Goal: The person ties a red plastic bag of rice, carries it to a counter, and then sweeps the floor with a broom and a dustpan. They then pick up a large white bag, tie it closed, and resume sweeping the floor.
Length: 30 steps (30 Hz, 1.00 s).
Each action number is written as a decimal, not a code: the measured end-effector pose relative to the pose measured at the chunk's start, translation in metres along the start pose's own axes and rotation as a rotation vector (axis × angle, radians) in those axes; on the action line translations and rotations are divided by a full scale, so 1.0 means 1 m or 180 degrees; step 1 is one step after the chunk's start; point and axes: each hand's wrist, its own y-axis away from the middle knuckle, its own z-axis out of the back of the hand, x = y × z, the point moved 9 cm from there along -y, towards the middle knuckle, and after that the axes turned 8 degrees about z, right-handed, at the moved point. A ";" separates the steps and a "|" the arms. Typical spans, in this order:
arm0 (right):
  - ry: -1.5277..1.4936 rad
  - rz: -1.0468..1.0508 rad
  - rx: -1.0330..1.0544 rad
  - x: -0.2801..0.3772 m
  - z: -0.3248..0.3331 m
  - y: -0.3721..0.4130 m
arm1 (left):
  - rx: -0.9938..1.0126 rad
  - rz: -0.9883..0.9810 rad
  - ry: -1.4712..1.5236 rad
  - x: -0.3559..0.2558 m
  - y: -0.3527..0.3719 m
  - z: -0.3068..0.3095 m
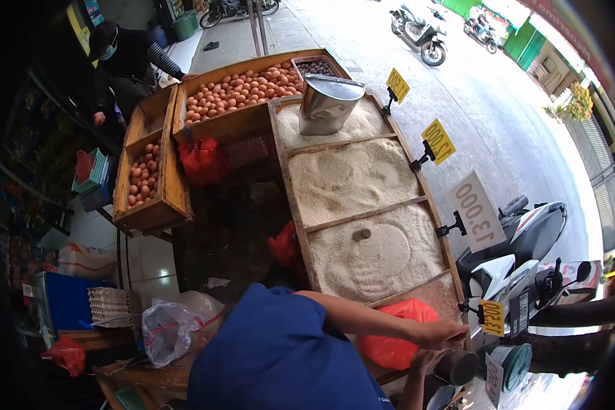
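My L hand (443,333) and R hand (419,361) are close together at the bin corner, just beside the red bag (388,350) and a dark can (458,367). L fingers look bunched at the tips; can't tell if they're pinching anything. R fingers are partly hidden, grip unclear. The bag sits under my L forearm, bulging, so I'd judge the filling mostly done; whether it's tied shut, can't tell, so closing may be what's left.

Edges: bin rim (449,258) w/ clipped price signs, incl. the yellow one (492,318) just beyond my L hand. A green-lidded bucket (519,366) is past the can, so room that way is tight. More room over the pale grain (335,270), approx. level apart from a small upright cylinder (361,234).

Farther off, a shiny metal container (329,104) stands in the last grain bin, w/ eggs (236,91) beyond. Parked motorbike (516,277) crowds the street side. Another person (126,65) is by the egg trays, well apart from my hands.
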 end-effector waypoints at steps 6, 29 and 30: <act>0.2445 0.1650 0.3573 0.002 -0.061 0.047 | 0.0118 -0.0105 -0.0454 0.012 0.011 0.029; 0.1083 -0.0729 0.1739 0.045 -0.010 -0.048 | 0.0529 0.0523 -0.1612 0.143 0.063 -0.011; 0.1162 -0.0734 0.1742 0.050 -0.008 -0.052 | 0.0441 0.0481 -0.1541 0.134 0.064 -0.005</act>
